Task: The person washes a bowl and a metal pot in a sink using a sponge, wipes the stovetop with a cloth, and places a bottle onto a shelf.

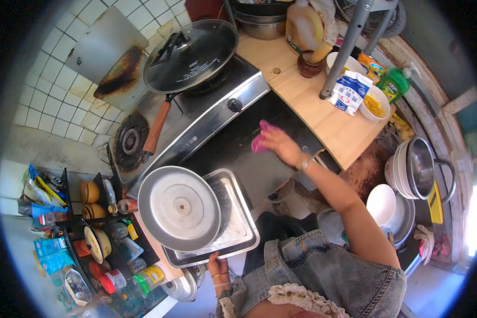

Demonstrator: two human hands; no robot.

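Observation:
My right hand (285, 148) holds a pink cloth (262, 139) over the dark counter surface (238, 159) in front of the gas stove. Down at the left, my left hand (218, 265) grips the near rim of a rectangular metal tray (244, 234). A round grey metal lid or shallow pan (179, 208) lies on the tray, covering much of its left part. Part of my left hand's grip is hidden by the tray rim.
On the gas stove (242, 93) sits a wok with a glass lid (194, 55) and a wooden handle (158, 127). A wooden board (290, 95) carries bowls and a white packet (349, 93). Shelves (87, 218) with jars stand left; stacked bowls (401, 167) stand right.

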